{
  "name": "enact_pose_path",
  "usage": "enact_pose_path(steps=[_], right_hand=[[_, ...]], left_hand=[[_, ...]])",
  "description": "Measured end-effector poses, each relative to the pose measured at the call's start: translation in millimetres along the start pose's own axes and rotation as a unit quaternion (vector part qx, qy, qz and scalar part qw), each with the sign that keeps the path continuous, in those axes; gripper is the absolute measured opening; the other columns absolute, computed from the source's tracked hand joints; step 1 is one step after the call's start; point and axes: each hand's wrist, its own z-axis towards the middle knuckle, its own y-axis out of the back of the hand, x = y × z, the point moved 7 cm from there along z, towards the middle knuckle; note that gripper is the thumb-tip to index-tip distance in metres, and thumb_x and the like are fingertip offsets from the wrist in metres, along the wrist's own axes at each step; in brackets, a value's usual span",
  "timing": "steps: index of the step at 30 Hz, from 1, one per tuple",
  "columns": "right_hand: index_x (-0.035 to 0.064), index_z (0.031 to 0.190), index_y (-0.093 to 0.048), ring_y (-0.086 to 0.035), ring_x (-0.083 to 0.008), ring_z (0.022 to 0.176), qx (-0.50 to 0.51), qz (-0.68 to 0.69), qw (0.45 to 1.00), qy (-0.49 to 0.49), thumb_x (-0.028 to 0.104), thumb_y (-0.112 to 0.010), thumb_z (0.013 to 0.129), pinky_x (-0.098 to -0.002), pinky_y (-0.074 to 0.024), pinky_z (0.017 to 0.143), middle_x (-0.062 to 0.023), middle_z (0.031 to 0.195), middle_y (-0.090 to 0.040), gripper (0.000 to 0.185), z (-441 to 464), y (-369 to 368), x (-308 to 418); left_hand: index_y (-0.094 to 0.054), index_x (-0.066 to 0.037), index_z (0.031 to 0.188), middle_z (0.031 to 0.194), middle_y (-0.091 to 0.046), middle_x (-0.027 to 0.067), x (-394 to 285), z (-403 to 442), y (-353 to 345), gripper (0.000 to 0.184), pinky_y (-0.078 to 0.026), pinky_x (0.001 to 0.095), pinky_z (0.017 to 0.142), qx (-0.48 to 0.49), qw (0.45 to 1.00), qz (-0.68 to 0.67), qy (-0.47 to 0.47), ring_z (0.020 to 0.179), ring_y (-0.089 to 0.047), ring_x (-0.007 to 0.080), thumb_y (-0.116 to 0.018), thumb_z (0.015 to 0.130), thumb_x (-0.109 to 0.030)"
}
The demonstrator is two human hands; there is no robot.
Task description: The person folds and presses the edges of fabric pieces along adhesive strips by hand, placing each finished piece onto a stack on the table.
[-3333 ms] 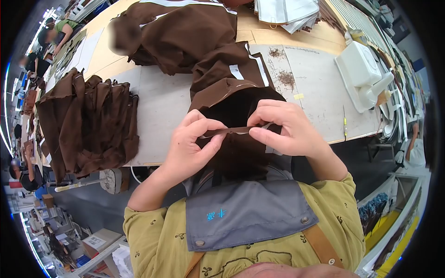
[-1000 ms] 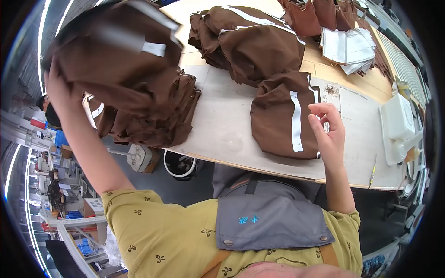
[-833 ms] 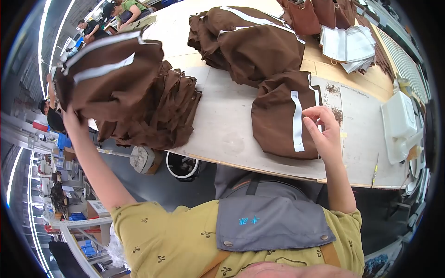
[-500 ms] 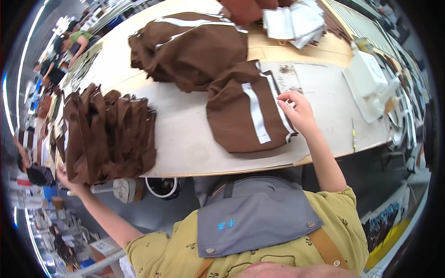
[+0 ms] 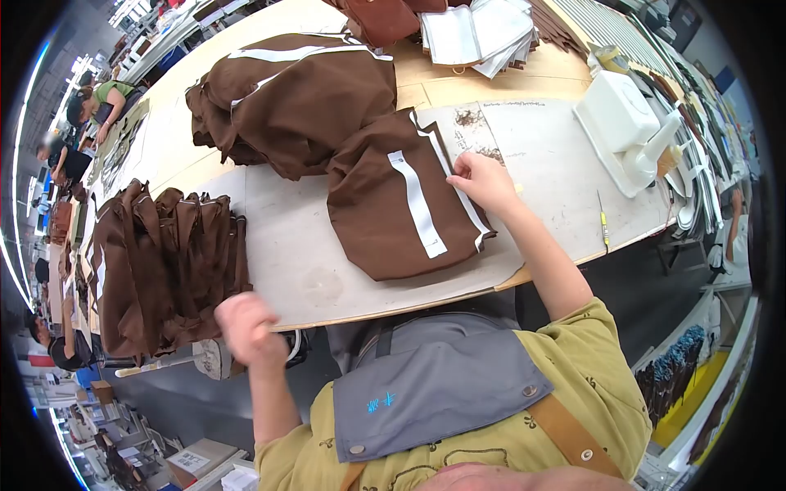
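Observation:
A brown fabric piece (image 5: 377, 213) lies on the grey work surface in front of me, with a white strip (image 5: 416, 204) down its face and another white strip (image 5: 458, 192) along its right edge. Beside that right edge is my right hand (image 5: 485, 186), thumb and fingers closed together; whatever they pinch is too small to make out. My left hand (image 5: 248, 327) is smeared by motion at the table's front edge, close to a stack of folded brown fabric pieces (image 5: 164, 270). Behind the middle piece, a larger brown fabric heap (image 5: 303, 98) with white strips touches it.
White papery pieces (image 5: 471, 37) and reddish-brown items (image 5: 381, 16) lie at the back. On the right stand a white box-like holder (image 5: 618, 110), a translucent bottle (image 5: 655, 151) and a thin yellow-handled tool (image 5: 604, 225). A person in green (image 5: 110, 98) works at the far left.
My left hand has moved from the far side of the left stack rightward to its near right corner. My right hand stays at the fabric's right edge. The view has shifted slightly.

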Motion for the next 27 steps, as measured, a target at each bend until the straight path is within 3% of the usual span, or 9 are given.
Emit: enact_pose_path(steps=[4,7,9,13,17,18,19,22,27], right_hand=[[0.0045,0.088,-0.061,-0.065,-0.0321,0.080,-0.014,0.021,0.990,0.138,0.018,-0.071,0.084,-0.0422,-0.0505,0.070,-0.0118,0.082,-0.067,0.017,-25,6,51],[0.0070,0.092,-0.061,-0.064,-0.0334,0.078,-0.025,0.023,0.956,0.290,0.014,-0.067,0.087,-0.0434,-0.0502,0.069,-0.0118,0.079,-0.066,0.011,-58,18,99],[0.0105,0.096,-0.063,-0.064,-0.0311,0.080,0.112,0.005,0.938,0.328,0.010,-0.066,0.085,-0.0420,-0.0502,0.071,-0.0097,0.081,-0.066,0.012,-76,11,123],[0.0154,0.100,-0.065,-0.065,-0.0248,0.082,0.123,-0.042,0.873,0.471,0.010,-0.065,0.081,-0.0375,-0.0497,0.073,-0.0043,0.084,-0.067,0.020,-99,22,150],[0.0200,0.097,-0.064,-0.064,-0.0126,0.083,-0.082,-0.223,0.811,0.534,0.019,-0.063,0.080,-0.0293,-0.0474,0.074,0.0055,0.086,-0.065,0.017,-78,82,177],[0.0203,0.095,-0.063,-0.064,-0.0118,0.084,-0.106,-0.224,0.797,0.551,0.019,-0.063,0.080,-0.0291,-0.0472,0.075,0.0066,0.087,-0.065,0.015,-71,90,183],[0.0211,0.096,-0.063,-0.064,-0.0107,0.086,-0.139,-0.233,0.775,0.571,0.020,-0.063,0.081,-0.0285,-0.0468,0.078,0.0078,0.088,-0.066,0.015,-67,98,193],[0.0216,0.095,-0.064,-0.063,-0.0098,0.093,-0.175,-0.253,0.748,0.588,0.019,-0.062,0.082,-0.0282,-0.0460,0.082,0.0085,0.092,-0.067,0.014,-55,104,218],[0.0207,0.098,-0.068,-0.062,-0.0145,0.105,-0.083,-0.112,0.774,0.618,0.015,-0.064,0.082,-0.0327,-0.0447,0.087,0.0073,0.098,-0.069,0.018,-64,77,239]], left_hand=[[-0.067,-0.007,0.098,0.105,-0.066,0.0117,-24,25,-83,0.017,-0.045,0.0393,0.086,0.183,0.983,0.010,-0.008,0.101,-0.061,0.0299,-0.067,0.089,-0.022],[-0.068,-0.013,0.117,0.126,-0.061,0.0069,-42,56,-109,0.038,-0.045,0.0421,0.095,0.191,0.980,0.008,-0.054,0.113,-0.059,0.0288,-0.075,0.081,-0.017],[-0.068,-0.016,0.120,0.130,-0.059,0.0017,-62,78,-115,0.041,-0.043,0.0418,0.102,0.187,0.969,0.033,-0.158,0.121,-0.056,0.0255,-0.075,0.080,-0.017],[-0.067,-0.015,0.099,0.126,-0.061,-0.0047,-63,92,-131,0.021,-0.033,0.0443,0.113,0.242,0.936,0.091,-0.240,0.128,-0.053,0.0187,-0.073,0.079,-0.012],[-0.063,-0.013,0.082,0.102,-0.069,-0.0052,-40,106,-105,0.017,-0.026,0.0476,0.116,0.211,0.965,0.060,-0.140,0.126,-0.056,0.0209,-0.076,0.074,-0.006],[-0.063,-0.010,0.083,0.089,-0.069,-0.0001,-45,111,-94,0.016,-0.042,0.0410,0.103,0.191,0.969,0.056,-0.146,0.106,-0.066,0.0225,-0.076,0.074,-0.004],[-0.063,-0.010,0.083,0.089,-0.069,-0.0001,-51,109,-87,0.016,-0.042,0.0410,0.103,0.189,0.970,0.058,-0.144,0.106,-0.066,0.0225,-0.076,0.074,-0.004],[-0.062,-0.002,0.086,0.072,-0.066,0.0085,-59,101,-71,0.015,-0.051,0.0311,0.054,0.241,0.952,-0.171,0.082,0.060,-0.066,0.0228,-0.075,0.084,-0.009],[-0.060,0.001,0.084,0.075,-0.068,0.0108,-79,76,-75,0.017,-0.053,0.0288,0.061,0.266,0.910,-0.293,0.127,0.065,-0.069,0.0196,-0.075,0.085,-0.007]])
